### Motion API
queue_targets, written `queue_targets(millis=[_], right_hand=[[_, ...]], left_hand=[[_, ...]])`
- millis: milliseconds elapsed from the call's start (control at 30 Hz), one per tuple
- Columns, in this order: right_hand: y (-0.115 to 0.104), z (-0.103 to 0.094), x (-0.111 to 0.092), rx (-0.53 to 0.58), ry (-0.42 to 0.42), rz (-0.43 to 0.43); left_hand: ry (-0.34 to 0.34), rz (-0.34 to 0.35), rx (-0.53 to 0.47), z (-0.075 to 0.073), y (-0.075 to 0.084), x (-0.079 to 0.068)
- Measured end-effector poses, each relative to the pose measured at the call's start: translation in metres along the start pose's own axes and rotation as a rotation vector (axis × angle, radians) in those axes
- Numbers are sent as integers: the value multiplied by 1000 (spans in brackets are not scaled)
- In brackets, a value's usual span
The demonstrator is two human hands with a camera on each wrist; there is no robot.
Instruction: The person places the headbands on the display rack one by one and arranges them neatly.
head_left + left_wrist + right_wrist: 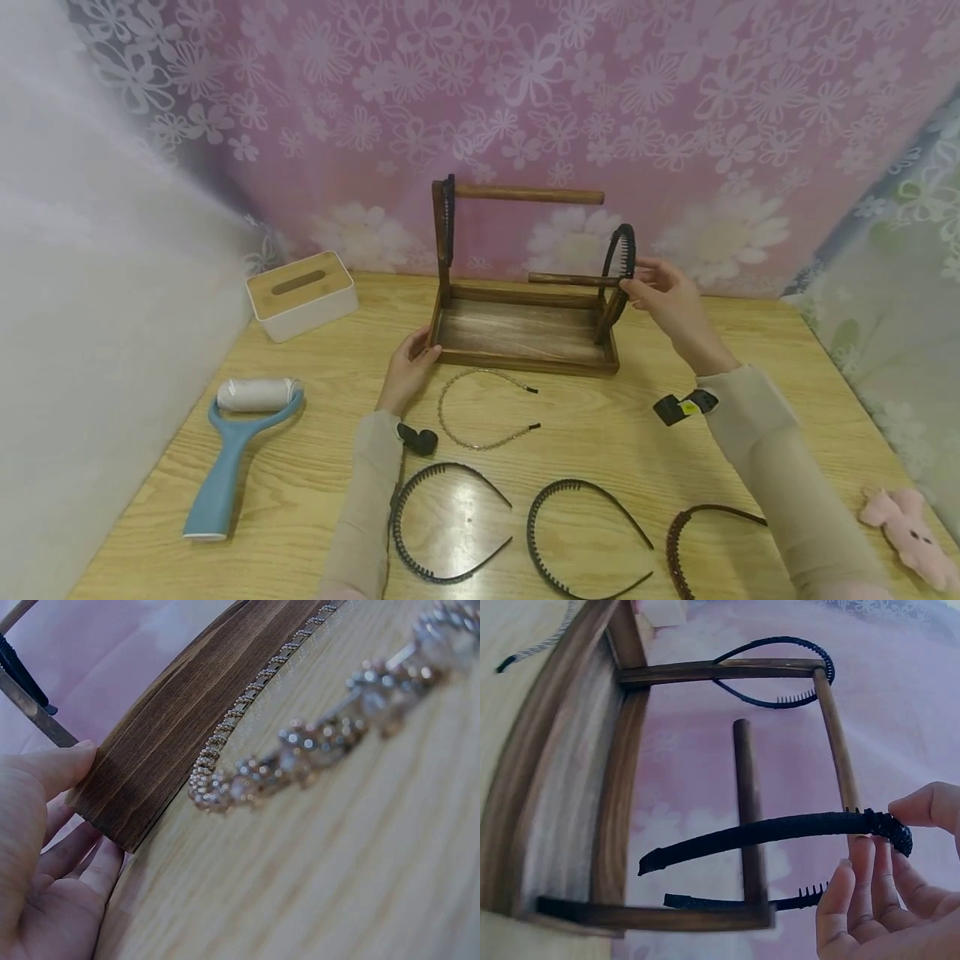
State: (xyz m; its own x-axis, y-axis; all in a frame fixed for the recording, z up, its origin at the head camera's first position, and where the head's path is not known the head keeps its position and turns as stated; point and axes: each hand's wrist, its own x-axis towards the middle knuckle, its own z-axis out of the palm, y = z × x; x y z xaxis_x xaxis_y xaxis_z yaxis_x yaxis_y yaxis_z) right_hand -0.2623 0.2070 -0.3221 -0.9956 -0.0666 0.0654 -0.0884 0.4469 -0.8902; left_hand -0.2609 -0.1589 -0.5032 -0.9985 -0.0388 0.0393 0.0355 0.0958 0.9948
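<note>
A dark wooden rack (525, 364) with a tray base and two bars stands at the back of the table. My left hand (408, 367) grips its front left corner, thumb on the outer wall and fingers around the end. My right hand (671, 308) pinches a black toothed headband (757, 831) at its curved top. That headband straddles the lower bar (744, 772) near the rack's right post. Another black headband (449, 217) hangs on the upper bar (532, 194) against the left post. In front of the tray lies a beaded headband (214, 780).
Near the front edge lie two black headbands (400, 517) (532, 533) and a brown one (675, 550), partly behind my right sleeve. A blue lint roller (228, 467) and a tissue box (315, 308) are on the left. A pink plush toy (911, 533) lies at right.
</note>
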Motion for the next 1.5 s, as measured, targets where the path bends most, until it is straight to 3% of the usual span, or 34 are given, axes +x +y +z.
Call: queue_targets(millis=[100, 200, 333, 467, 667, 1033, 1333, 1500], right_hand=[[-12, 1, 9, 57, -6, -14], [-25, 2, 18, 117, 0, -14], [-40, 5, 29, 158, 19, 2], [-48, 10, 37, 192, 32, 15], [-61, 22, 46, 214, 13, 25], [-83, 55, 58, 288, -60, 0], [-103, 96, 74, 274, -148, 33], [-108, 117, 80, 254, -191, 49]], left_hand=[[-7, -4, -19, 0, 0, -1], [-13, -12, -11, 0, 14, -7], [-22, -23, -14, -2, 17, -8], [-10, -19, -21, -1, 2, -1], [-4, -20, 1, 0, 0, -1], [-33, -52, 8, -2, 29, -14], [-16, -34, -18, -3, 4, -2], [-3, -7, -1, -1, -1, -1]])
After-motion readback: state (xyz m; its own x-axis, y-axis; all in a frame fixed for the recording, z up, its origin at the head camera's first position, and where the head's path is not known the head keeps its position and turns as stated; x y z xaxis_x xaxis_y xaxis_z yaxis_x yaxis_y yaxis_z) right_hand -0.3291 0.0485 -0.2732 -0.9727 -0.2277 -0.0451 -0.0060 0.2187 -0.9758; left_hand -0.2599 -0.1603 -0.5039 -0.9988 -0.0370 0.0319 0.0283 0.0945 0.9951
